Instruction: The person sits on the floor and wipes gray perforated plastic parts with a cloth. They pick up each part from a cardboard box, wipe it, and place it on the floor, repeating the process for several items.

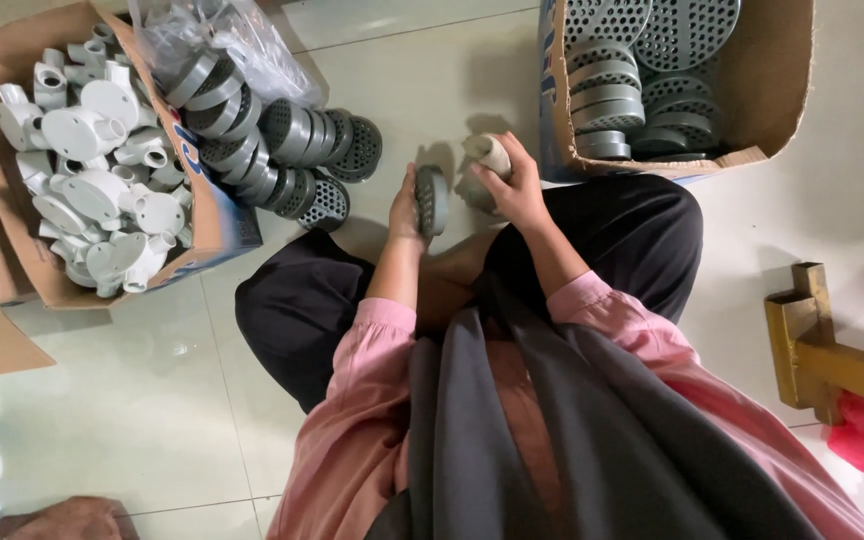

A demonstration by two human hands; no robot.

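Two hands busy: left hand point(407, 205) clamped on grey cap point(432, 200), right hand point(514, 185) clamped on white pipe point(489, 155), above floor point(152, 400).

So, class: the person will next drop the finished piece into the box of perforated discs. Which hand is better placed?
Right, probably. The right hand, holding a pale fitting, sits beside the box of grey discs. The left hand, holding a grey perforated disc, is farther away.

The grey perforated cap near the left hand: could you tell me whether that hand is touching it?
Touching. The head view shows the left hand wrapped around the grey perforated cap, its fingers pressed against the cap's edge with no gap.
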